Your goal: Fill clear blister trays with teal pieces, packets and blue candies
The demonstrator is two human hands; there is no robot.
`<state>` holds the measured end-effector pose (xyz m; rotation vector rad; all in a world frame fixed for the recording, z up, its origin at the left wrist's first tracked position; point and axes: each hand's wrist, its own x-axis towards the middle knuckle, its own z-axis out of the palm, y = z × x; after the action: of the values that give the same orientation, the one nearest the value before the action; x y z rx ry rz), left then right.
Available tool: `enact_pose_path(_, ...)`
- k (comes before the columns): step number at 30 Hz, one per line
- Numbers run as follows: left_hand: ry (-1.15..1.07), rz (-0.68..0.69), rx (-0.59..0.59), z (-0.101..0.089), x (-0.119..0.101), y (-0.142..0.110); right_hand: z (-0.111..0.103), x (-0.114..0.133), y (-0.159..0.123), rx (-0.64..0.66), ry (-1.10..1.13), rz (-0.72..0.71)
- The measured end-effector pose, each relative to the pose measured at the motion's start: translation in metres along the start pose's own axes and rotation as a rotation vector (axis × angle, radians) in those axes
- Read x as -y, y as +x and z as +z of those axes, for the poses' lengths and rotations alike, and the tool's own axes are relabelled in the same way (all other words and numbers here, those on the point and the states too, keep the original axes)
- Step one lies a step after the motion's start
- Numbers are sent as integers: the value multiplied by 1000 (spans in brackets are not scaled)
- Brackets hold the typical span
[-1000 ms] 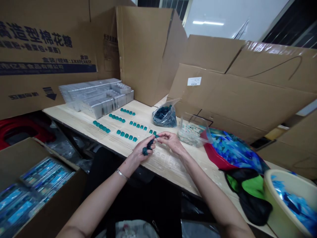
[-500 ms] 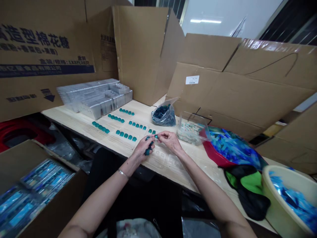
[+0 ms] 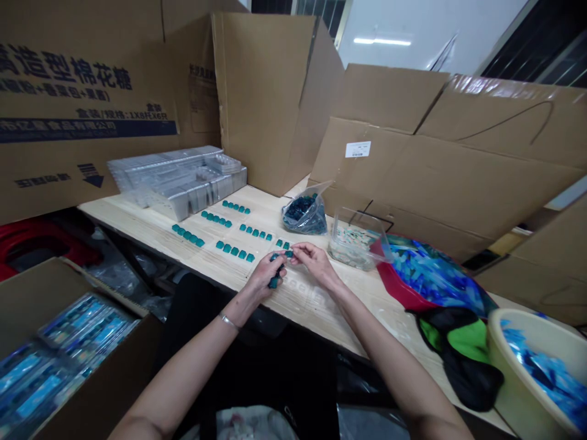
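Note:
My left hand (image 3: pixel 267 273) is closed around several small dark teal pieces (image 3: pixel 274 281), over the table's near edge. Close beside it, my right hand (image 3: pixel 315 263) pinches with thumb and forefinger at a teal piece (image 3: pixel 288 253) between the two hands. Just beyond the fingers lie two teal pieces (image 3: pixel 282 244). Farther left, similar pieces stand in short rows (image 3: pixel 235 251), apparently in clear trays that hardly show against the wood. Behind the hands sits an open clear bag (image 3: pixel 304 215) of dark teal pieces.
Stacked clear plastic trays (image 3: pixel 183 183) stand at the table's back left. To the right are a clear box (image 3: pixel 355 247) of small bits, a red basin (image 3: pixel 403 290) of blue packets, a black-green cloth item (image 3: pixel 458 348) and a cream bucket (image 3: pixel 509 379). Cardboard (image 3: pixel 270 91) walls the back.
The view has shifted very slightly. My fingers have moved a little around the teal piece between my hands; the rows on the table look the same.

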<state>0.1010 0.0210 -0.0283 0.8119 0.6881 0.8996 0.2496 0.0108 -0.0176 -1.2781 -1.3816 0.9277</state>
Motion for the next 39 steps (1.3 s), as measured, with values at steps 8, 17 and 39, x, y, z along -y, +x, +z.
enact_pose_path(8, -147, -136, 133, -5, -3, -1, -10, -4, -3, 193, 98, -46)
enact_pose_path(17, -156, -155, 178, -4, -6, -4, -6, -3, -5, 108, -5, -291)
enact_pose_path(39, -500, -336, 226, -32, -16, -14, -24, -51, 64, 130, -774, -397)
